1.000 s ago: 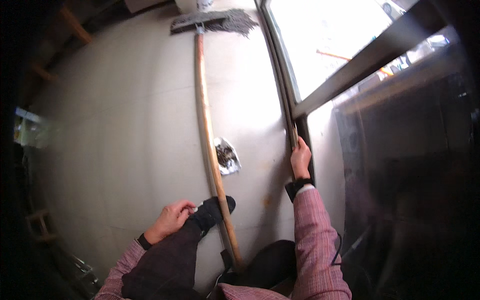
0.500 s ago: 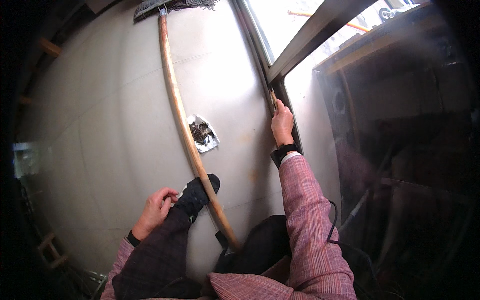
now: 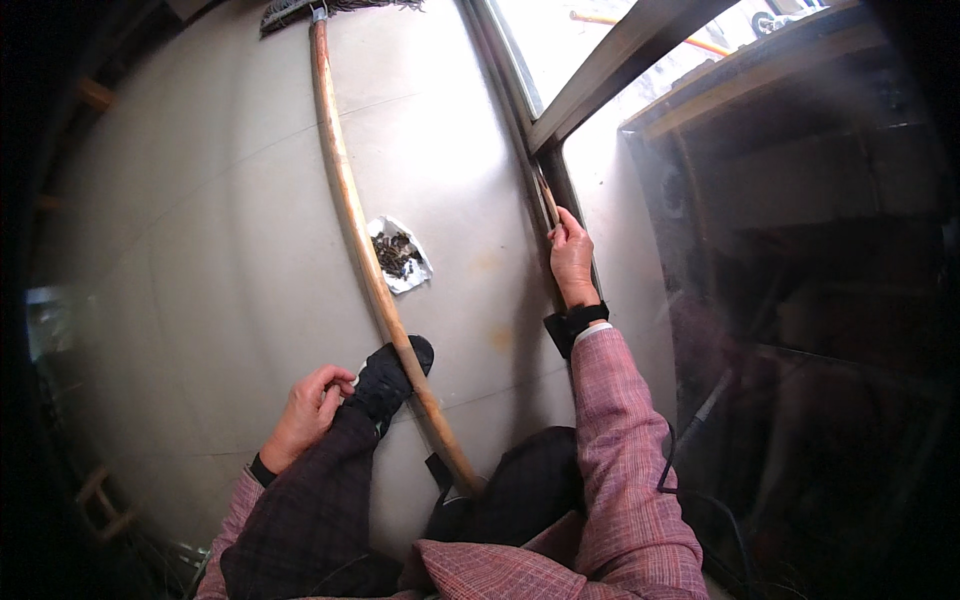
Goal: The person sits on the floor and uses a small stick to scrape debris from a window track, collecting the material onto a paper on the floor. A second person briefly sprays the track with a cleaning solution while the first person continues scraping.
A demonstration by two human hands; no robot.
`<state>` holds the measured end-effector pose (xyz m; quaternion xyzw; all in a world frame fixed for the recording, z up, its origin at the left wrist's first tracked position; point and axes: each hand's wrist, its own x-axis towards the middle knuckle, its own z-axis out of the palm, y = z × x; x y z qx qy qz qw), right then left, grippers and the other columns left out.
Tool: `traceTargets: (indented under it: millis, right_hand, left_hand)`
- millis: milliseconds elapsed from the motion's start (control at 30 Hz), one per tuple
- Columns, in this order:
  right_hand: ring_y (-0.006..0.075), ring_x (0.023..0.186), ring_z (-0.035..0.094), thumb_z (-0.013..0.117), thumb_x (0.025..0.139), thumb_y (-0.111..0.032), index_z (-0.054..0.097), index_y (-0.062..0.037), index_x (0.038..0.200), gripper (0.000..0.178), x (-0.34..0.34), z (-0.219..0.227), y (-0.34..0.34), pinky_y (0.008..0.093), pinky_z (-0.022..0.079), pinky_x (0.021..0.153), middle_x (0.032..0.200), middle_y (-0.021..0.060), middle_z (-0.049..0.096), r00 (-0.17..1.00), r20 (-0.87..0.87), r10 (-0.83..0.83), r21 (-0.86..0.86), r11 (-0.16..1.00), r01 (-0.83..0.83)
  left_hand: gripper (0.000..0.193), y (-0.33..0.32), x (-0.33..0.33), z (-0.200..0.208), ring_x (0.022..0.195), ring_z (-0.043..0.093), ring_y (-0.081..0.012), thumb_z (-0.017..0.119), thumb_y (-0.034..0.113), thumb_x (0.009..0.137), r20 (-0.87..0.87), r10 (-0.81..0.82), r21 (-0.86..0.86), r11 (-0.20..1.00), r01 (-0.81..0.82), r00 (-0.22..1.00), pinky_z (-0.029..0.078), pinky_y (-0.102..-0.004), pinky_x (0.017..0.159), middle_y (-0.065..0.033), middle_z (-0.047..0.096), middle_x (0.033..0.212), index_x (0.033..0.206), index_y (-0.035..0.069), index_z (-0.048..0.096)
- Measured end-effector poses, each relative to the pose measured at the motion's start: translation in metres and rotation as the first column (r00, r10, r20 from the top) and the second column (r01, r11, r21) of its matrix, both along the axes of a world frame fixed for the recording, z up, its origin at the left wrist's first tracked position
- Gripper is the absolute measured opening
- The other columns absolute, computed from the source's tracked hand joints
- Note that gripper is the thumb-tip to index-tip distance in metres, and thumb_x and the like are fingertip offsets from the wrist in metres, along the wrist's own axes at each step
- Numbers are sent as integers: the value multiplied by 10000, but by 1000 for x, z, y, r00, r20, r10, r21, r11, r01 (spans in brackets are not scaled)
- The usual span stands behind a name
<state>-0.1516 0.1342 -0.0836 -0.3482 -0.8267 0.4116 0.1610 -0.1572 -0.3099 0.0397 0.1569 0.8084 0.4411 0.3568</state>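
My right hand reaches forward to the dark frame at the foot of a glass door. Its fingers are closed round a thin wooden stick, whose narrow, dark far end lies in the frame's groove. My left hand is held low beside my left shoe. Its fingers are curled in, and whatever may be inside them is hidden. Left of my right hand, a white paper with a heap of dark debris rests on the floor.
A mop's long wooden handle runs between my legs, across my left shoe and past the paper's left edge. The grey mop head lies at the far end. To my right stands a dark glass pane with reflections. Pale tiles cover the floor.
My right hand has drawn back slightly toward me along the groove, still gripping the stick. My left hand stays beside the shoe. The whole view has shifted a little.
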Motion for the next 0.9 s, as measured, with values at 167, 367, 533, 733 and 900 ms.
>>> traceTargets:
  millis: [167,367,533,733,900]
  right_hand:
    - [369,763,658,524,946,-141,659,-51,1116,235,1,2,10,448,511,711,807,213,660,983,175,50,112,991,-71]
    - [325,736,663,512,943,-135,676,-41,1066,225,-47,-3,23,426,506,674,777,183,669,989,142,44,54,997,-52]
    - [49,536,446,477,981,-122,593,-30,1284,337,-37,12,14,222,381,459,734,-32,584,991,23,-134,-770,629,103]
    - [65,542,481,495,974,-115,624,-34,1235,302,-5,16,4,235,413,480,723,-26,592,993,-51,-106,-575,816,58]
    - [185,663,647,500,953,-108,653,-6,1163,279,11,9,14,331,525,652,737,89,672,998,60,-30,-64,997,34]
  left_hand:
    - [210,3,-4,-1,804,649,-160,458,-72,885,-25,-28,12,1000,29,999,529,-297,754,-75,659,840,1027,-27,606]
    - [208,8,-8,3,790,658,-174,466,-71,879,-43,-49,-8,999,49,998,530,-304,729,-89,663,834,1018,-22,612]
    - [203,8,-8,-3,805,650,-162,456,-71,890,-21,-56,-10,998,55,998,529,-297,758,-80,660,837,1021,-36,608]
    - [210,9,-5,-9,774,667,-192,484,-77,876,-64,-56,43,997,59,996,523,-302,695,-103,659,825,1025,-8,617]
    - [204,13,-7,-9,778,666,-190,485,-76,878,-37,-47,51,998,49,998,521,-297,702,-102,657,829,1021,-12,616]
